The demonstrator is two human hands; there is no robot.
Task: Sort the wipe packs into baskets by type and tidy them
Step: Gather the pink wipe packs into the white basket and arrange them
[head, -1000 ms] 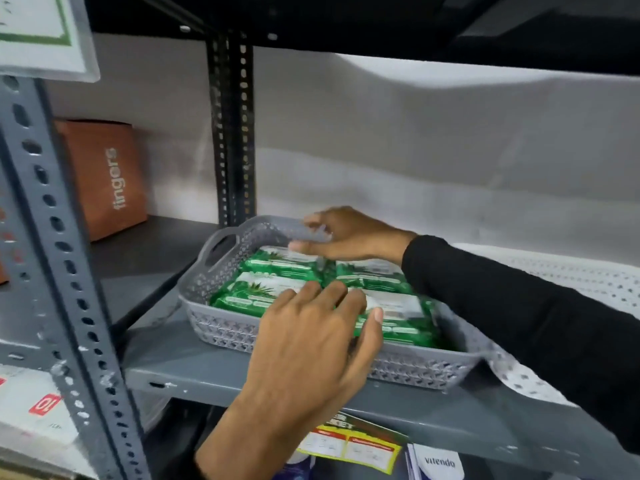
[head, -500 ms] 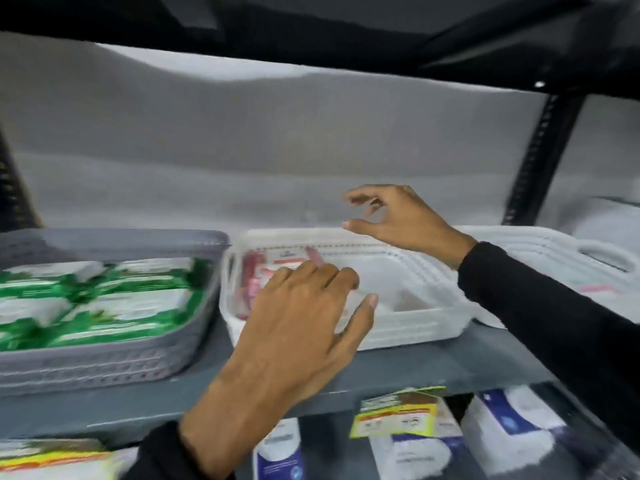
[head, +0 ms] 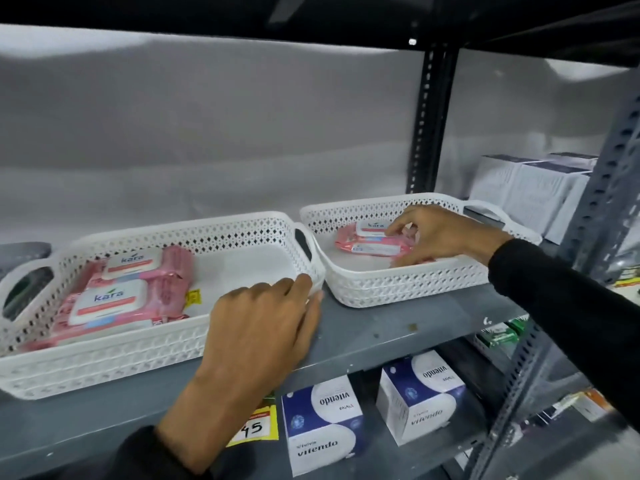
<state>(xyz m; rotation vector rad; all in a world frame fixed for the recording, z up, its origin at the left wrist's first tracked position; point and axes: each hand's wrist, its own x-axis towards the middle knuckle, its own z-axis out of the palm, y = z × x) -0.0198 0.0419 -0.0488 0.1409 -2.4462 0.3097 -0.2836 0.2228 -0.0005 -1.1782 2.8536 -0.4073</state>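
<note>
Pink packs (head: 117,296) already sit stacked at the left end of the left basket (head: 242,233); its right half is bare. My left hand (head: 263,327), fingers loosely spread, rests on its right corner. My right hand (head: 440,233) pinches the pack (head: 367,242) in the right basket (head: 398,285), likely moving left next. The handles between them could snag it; boxes (head: 519,192) stand further right.

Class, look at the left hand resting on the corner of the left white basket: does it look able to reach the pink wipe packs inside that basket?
Probably yes. The left hand rests on the left basket rim, the basket is open-topped, and nothing lies between it and the pink packs.
</note>
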